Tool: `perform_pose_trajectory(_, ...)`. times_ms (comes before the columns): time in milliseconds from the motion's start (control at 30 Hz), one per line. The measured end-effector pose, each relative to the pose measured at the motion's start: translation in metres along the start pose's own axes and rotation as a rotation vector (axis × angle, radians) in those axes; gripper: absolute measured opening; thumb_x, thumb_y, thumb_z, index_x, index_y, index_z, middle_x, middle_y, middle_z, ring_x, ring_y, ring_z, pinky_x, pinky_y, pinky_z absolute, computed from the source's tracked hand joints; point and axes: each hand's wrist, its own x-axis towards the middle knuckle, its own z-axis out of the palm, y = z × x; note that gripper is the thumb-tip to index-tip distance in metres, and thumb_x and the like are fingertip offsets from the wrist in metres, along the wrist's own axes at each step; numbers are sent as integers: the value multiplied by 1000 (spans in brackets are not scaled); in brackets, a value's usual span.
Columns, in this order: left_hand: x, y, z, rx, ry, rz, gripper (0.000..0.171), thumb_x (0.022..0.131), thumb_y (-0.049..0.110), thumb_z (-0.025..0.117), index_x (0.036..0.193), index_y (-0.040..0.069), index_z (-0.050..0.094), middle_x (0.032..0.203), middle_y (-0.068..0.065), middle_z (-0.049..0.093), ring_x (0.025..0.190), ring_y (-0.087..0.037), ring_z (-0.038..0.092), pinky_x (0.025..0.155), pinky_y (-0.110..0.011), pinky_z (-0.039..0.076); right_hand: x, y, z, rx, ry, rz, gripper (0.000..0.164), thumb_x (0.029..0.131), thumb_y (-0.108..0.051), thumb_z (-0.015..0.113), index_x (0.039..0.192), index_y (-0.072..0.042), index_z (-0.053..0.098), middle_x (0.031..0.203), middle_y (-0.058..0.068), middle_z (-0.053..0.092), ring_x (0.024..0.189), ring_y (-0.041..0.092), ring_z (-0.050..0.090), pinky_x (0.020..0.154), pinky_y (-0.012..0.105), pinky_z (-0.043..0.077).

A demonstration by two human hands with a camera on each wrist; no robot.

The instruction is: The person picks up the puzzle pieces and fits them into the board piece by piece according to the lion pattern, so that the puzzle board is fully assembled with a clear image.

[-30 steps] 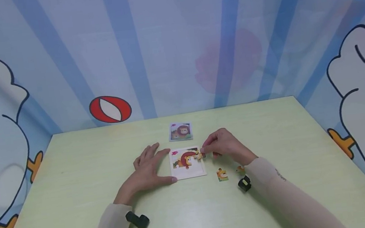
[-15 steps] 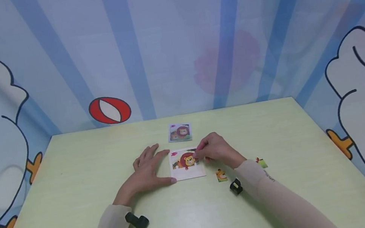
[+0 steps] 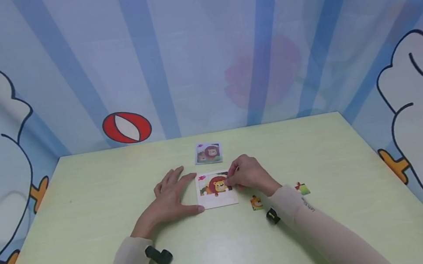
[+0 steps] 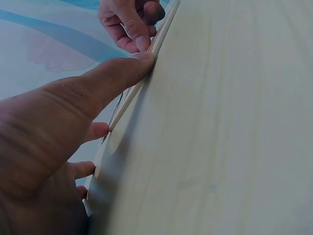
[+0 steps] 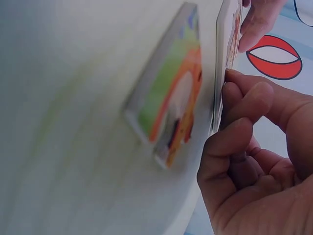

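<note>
A white puzzle board (image 3: 224, 201) lies on the table with a partly filled lion picture (image 3: 216, 185) across its upper half; the lower strip is bare white. My left hand (image 3: 170, 198) is spread at the board's left side, thumb touching the lower corner and index finger the upper one. At the picture's right edge, my right hand (image 3: 250, 173) pinches a puzzle piece with thumb and fingertips, the piece mostly hidden by the fingers. A loose orange-and-green puzzle piece (image 5: 183, 88) lies right of the board, and a green-and-red piece (image 3: 303, 189) farther right.
A small card with the lion picture (image 3: 208, 153) lies behind the board. A bit of red (image 3: 240, 186) shows under the right hand. The pale table (image 3: 121, 169) meets a blue striped backdrop (image 3: 206, 53) at its far edge.
My right hand has moved left with the piece onto the picture's right side, then shifted slightly at its edge. The lion's face now shows more fully. The left hand stays put.
</note>
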Motion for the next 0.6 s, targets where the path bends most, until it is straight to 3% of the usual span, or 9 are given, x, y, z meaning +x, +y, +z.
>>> perform_pose_trajectory(333, 1, 0, 0, -1, 2, 2, 99, 80, 53, 90, 164, 29, 44, 182, -13, 16, 168, -43, 5, 127, -77, 9, -1, 1, -2, 3, -11, -26, 18, 92, -25, 87, 93, -11, 76, 72, 4, 69, 56, 16, 58, 56, 26, 46)
perform_pose_trajectory(600, 1, -1, 1, -1, 11, 10, 100, 79, 53, 90, 164, 28, 44, 181, -14, 17, 168, -44, 6, 127, -78, 10, -9, 10, -19, 41, -21, -62, 17, 95, -30, 82, 99, -13, 78, 91, 6, 73, 69, 21, 66, 66, 30, 53)
